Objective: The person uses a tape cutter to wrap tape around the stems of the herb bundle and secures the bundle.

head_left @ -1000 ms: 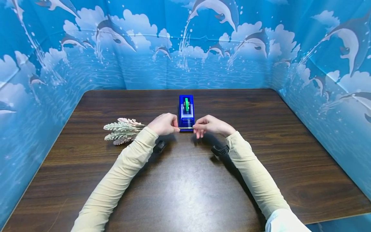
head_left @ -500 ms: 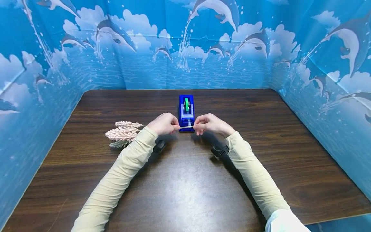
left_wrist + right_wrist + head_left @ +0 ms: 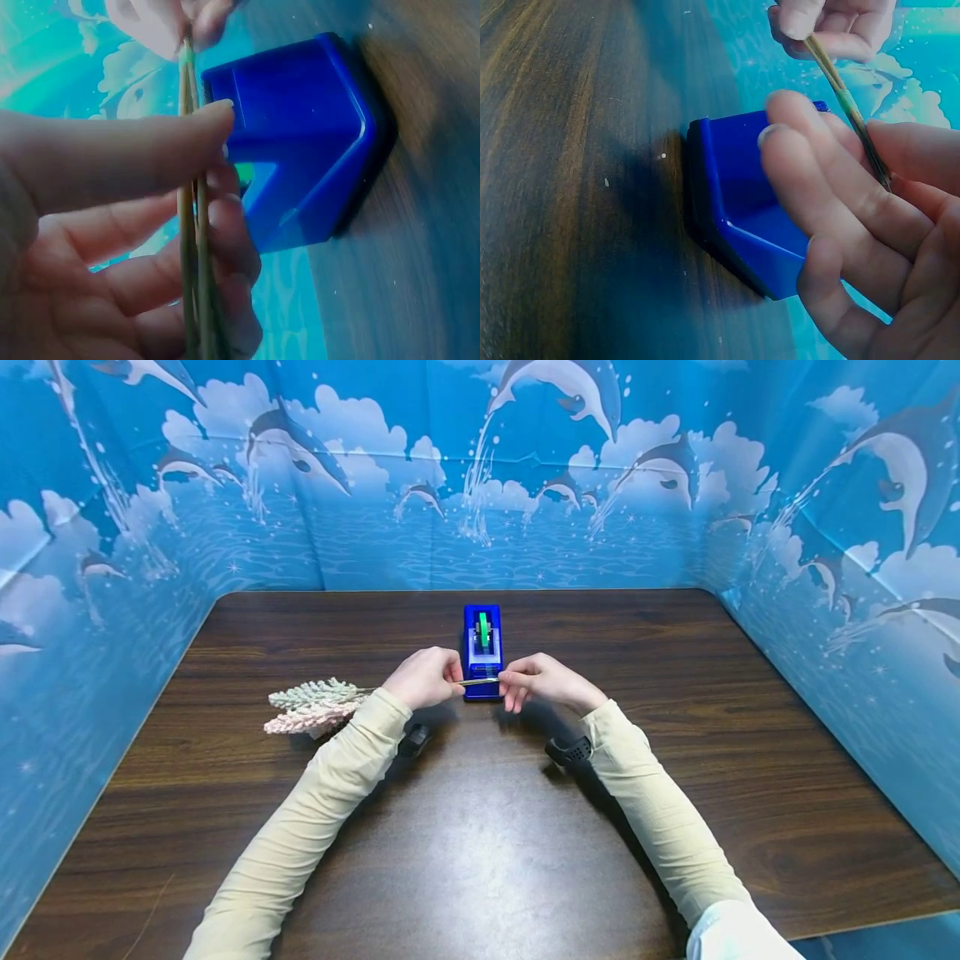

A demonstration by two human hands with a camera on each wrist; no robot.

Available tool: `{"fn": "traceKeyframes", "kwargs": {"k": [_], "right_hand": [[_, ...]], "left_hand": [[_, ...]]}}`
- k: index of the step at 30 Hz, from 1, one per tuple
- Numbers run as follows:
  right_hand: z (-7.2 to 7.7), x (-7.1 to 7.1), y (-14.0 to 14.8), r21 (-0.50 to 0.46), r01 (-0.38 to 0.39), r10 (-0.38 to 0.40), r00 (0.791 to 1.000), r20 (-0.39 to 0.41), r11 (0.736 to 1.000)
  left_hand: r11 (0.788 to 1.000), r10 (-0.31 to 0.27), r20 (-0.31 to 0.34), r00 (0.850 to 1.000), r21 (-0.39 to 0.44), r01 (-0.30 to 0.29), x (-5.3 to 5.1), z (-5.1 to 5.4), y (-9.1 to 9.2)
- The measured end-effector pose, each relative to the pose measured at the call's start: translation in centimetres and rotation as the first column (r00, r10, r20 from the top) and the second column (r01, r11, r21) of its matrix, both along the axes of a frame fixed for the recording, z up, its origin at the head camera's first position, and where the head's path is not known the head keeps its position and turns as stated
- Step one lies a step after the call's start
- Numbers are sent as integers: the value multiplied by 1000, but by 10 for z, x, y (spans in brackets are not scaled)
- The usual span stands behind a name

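Several thin stems lie in the left hand, pinched between its thumb and fingers. Their fluffy pale green and pink heads stick out to the left, beyond that wrist. The right hand pinches the stems' other end between thumb and fingertips. A greenish band wraps the stems near that end in the right wrist view. Just behind and below the stems stands a blue tape dispenser with a green roll; neither hand is seen gripping it.
A dark wooden table carries everything. Blue curtains with dolphins enclose its back and sides. Black straps sit at both wrists, over cream sleeves.
The stems have risen slightly and tilted over the dispenser's front, and the flower heads have rolled so that green ones now lie uppermost. The tape strip seen earlier from dispenser to stems no longer shows.
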State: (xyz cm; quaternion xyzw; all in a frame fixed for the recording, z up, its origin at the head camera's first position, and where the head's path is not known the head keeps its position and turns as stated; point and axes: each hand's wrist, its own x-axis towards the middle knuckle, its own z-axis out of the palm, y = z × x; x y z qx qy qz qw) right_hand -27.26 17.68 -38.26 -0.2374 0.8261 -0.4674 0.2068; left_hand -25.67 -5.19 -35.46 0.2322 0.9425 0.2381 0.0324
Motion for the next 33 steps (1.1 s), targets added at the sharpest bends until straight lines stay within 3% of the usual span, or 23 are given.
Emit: {"fn": "traceKeyframes", "kwargs": {"k": [6, 13, 19, 24, 33], "right_hand": [[0, 0, 0, 29, 33, -32, 998, -45, 999], [0, 1, 2, 34, 58, -55, 994, -90, 998], [-4, 0, 3, 33, 57, -54, 994, -91, 998], [-5, 1, 4, 40, 55, -52, 996, -76, 998], [-10, 4, 6, 17, 116, -114, 990, -78, 993]], "left_hand": [[999, -4, 51, 999, -32, 6, 0, -1, 0], [999, 23, -16, 1000, -44, -23, 1, -5, 3], [998, 58, -3, 998, -15, -58, 3, -5, 5], [997, 77, -37, 996, 1, -77, 7, -6, 8], [992, 122, -40, 992, 18, -121, 12, -11, 14]]}}
